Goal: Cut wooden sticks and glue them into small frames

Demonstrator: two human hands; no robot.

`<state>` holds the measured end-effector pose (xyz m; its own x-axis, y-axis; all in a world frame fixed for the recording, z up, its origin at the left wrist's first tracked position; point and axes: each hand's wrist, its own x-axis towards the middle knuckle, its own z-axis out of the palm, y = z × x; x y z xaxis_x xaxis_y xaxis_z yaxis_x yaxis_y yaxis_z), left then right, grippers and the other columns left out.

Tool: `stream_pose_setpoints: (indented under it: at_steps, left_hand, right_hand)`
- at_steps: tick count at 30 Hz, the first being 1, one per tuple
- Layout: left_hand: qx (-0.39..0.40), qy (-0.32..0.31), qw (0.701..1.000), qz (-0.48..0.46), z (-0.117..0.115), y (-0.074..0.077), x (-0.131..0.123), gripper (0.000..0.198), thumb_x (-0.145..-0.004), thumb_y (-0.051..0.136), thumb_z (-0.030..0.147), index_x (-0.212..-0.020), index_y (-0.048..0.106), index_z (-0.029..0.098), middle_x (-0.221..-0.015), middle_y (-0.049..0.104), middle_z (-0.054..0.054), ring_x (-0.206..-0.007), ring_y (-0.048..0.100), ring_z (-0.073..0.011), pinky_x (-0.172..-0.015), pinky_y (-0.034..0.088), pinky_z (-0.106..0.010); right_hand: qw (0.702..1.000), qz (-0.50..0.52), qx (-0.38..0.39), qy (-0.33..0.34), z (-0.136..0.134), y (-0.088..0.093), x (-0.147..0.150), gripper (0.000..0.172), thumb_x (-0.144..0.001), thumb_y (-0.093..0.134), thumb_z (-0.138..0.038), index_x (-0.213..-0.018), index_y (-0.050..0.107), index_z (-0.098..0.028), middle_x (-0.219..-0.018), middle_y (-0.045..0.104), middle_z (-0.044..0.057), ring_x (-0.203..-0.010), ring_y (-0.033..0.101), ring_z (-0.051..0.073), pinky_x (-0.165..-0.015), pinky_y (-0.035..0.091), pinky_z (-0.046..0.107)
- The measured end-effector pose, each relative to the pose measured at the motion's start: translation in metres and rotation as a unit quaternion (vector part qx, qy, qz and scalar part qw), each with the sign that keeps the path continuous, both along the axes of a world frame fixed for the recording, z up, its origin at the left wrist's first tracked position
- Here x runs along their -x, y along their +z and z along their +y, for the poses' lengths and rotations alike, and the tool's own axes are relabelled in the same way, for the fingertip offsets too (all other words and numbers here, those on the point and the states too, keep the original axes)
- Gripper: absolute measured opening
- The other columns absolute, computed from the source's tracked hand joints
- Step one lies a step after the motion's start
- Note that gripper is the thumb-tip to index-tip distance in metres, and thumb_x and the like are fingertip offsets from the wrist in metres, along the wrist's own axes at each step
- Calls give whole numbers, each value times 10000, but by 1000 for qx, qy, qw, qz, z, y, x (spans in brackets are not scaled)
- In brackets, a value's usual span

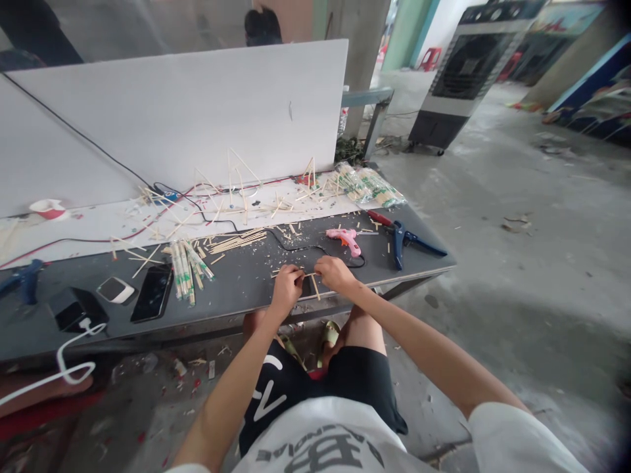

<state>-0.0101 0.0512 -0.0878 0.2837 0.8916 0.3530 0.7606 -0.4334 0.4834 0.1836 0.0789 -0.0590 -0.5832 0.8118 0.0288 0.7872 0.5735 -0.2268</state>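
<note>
Near the front edge of the dark table, my left hand (289,284) and my right hand (334,273) work close together, fingers pinched. Between them runs a short wooden stick, held at its two ends. Another wooden stick (315,288) slants down from it toward the table's edge; I cannot tell whether the two are joined. Just beyond my right hand lies a pink glue gun (346,240) with a black cord. A pile of loose wooden sticks (238,242) is spread out ahead of my left hand.
Blue cutters (401,243) lie at the right end. Wrapped bundles of sticks (183,272), a phone (152,293), a small white device (115,290) and a black box (77,309) with a white cable are leftward. Stick frames (241,190) stand along the white panel (182,118); plastic-wrapped packs (379,186) lie behind.
</note>
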Motion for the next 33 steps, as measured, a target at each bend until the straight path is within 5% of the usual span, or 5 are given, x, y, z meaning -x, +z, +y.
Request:
stream_pose_setpoints:
  at_steps: [25,30,33]
  left_hand:
    - [4,-18,1000,7,-2,2,-3,221,-921,555,130,-833,756,159,-874,681,-92,-865,592,-228,-780,468,-335]
    - [-35,-1,999,-33,-11,5,15,280,-983,484,232,-958,757,176,-917,670,-99,-908,594,-236,-821,486,-356]
    - [-74,63,994,-52,-15,9,41,277,-974,477,220,-1005,748,172,-957,666,-113,-941,595,-250,-831,494,-366]
  right_hand:
    - [1000,5,7,-17,-5,6,0,255,-799,528,-65,-850,757,-164,-902,727,91,-888,623,205,-751,435,271]
    - [998,25,4,-51,6,32,-32,215,-857,606,-202,-967,791,-205,-1010,760,72,-954,665,206,-830,460,256]
    - [986,47,-38,-157,18,51,-67,336,-941,475,-237,-1096,768,-182,-1080,753,121,-1000,672,236,-871,458,295]
